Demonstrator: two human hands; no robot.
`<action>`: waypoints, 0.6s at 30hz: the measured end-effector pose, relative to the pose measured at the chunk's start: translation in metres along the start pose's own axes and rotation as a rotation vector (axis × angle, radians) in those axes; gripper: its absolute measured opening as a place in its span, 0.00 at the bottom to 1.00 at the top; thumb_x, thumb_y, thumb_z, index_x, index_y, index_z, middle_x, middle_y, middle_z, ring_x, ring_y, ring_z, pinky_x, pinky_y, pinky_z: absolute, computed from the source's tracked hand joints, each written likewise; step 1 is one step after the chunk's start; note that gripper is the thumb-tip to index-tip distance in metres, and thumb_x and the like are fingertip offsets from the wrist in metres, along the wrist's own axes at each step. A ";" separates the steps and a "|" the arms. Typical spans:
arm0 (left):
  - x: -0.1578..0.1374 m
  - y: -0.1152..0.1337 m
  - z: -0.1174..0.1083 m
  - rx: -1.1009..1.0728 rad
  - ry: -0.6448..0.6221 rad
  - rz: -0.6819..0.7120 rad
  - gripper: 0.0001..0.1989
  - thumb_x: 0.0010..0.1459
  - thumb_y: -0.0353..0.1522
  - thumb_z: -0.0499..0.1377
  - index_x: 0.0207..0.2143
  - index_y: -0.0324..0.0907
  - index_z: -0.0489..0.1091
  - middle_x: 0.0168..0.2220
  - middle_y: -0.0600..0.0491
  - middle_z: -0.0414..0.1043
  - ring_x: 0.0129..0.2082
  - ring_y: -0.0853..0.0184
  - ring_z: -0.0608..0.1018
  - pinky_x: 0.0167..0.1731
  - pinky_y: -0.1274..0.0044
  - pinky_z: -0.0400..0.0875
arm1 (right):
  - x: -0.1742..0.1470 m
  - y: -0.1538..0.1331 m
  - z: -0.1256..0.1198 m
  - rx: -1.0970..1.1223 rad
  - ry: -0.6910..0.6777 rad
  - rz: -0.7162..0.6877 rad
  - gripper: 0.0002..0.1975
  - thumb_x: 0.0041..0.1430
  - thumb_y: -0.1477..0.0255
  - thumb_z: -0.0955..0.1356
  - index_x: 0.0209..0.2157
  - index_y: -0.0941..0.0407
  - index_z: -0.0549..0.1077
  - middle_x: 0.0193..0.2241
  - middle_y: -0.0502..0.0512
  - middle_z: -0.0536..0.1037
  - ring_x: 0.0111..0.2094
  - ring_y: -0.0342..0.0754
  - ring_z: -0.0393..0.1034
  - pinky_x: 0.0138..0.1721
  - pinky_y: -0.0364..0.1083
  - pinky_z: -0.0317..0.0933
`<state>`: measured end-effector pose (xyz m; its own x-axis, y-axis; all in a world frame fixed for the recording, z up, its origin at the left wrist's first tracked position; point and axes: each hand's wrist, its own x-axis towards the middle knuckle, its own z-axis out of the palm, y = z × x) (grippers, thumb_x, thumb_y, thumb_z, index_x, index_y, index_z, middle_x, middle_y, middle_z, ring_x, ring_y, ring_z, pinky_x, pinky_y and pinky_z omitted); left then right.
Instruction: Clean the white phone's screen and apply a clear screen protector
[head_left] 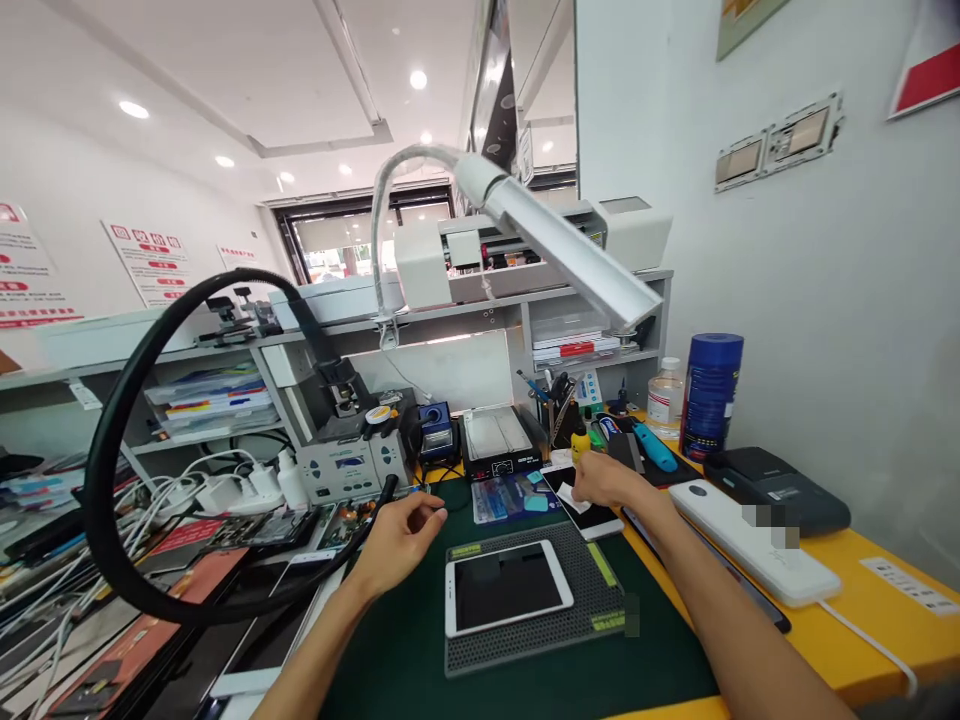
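Note:
My left hand (405,540) hovers over the left side of the dark green mat (390,660), fingers loosely curled and apart, holding nothing. A white tablet (510,585) with a dark screen lies face up on a grey perforated pad (525,645), to the right of that hand. Beyond the pad, my right hand (602,480) has its fingers closed on a small white tissue (574,498). Beneath the tissue lies another white-framed device (600,522) with a dark screen. A yellow bottle (580,446) stands just behind my right fingers, partly covered by them.
A black hose (94,480) loops at left beside a grey soldering station (352,465). A lamp (570,240) hangs overhead. At right are a white power bank (750,540), a blue canister (711,395) and a clear bottle (664,395). Cables and phone parts crowd the left.

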<state>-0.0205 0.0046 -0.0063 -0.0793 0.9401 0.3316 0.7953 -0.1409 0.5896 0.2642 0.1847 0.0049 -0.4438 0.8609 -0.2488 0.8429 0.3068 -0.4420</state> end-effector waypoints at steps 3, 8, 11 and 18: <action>-0.002 -0.017 0.000 -0.028 0.029 -0.013 0.17 0.64 0.44 0.52 0.39 0.41 0.72 0.23 0.56 0.71 0.24 0.66 0.72 0.26 0.76 0.64 | -0.006 -0.007 0.001 0.042 -0.032 -0.107 0.08 0.58 0.69 0.70 0.29 0.59 0.74 0.25 0.52 0.75 0.25 0.44 0.68 0.25 0.42 0.63; -0.003 -0.029 -0.002 -0.026 0.040 0.000 0.13 0.63 0.40 0.54 0.36 0.42 0.74 0.24 0.56 0.73 0.24 0.66 0.74 0.27 0.76 0.64 | -0.021 -0.028 0.008 0.137 -0.160 -0.286 0.04 0.48 0.73 0.69 0.29 0.57 0.72 0.20 0.48 0.73 0.22 0.42 0.66 0.21 0.39 0.58; -0.004 -0.029 -0.002 -0.012 0.053 0.019 0.11 0.63 0.38 0.54 0.36 0.43 0.74 0.24 0.56 0.73 0.25 0.66 0.74 0.27 0.76 0.63 | -0.026 -0.036 0.013 0.135 -0.221 -0.322 0.09 0.46 0.73 0.69 0.32 0.58 0.75 0.23 0.48 0.75 0.22 0.41 0.66 0.21 0.38 0.58; -0.006 -0.026 -0.003 0.057 0.068 0.058 0.10 0.62 0.36 0.54 0.35 0.45 0.74 0.27 0.56 0.75 0.26 0.67 0.74 0.28 0.77 0.63 | -0.028 -0.037 0.023 0.069 -0.274 -0.325 0.08 0.47 0.70 0.69 0.29 0.58 0.77 0.22 0.51 0.76 0.21 0.43 0.67 0.20 0.39 0.58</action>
<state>-0.0420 0.0020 -0.0213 -0.0708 0.9075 0.4140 0.8325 -0.1749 0.5257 0.2385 0.1399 0.0088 -0.7552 0.5814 -0.3028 0.6277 0.5084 -0.5894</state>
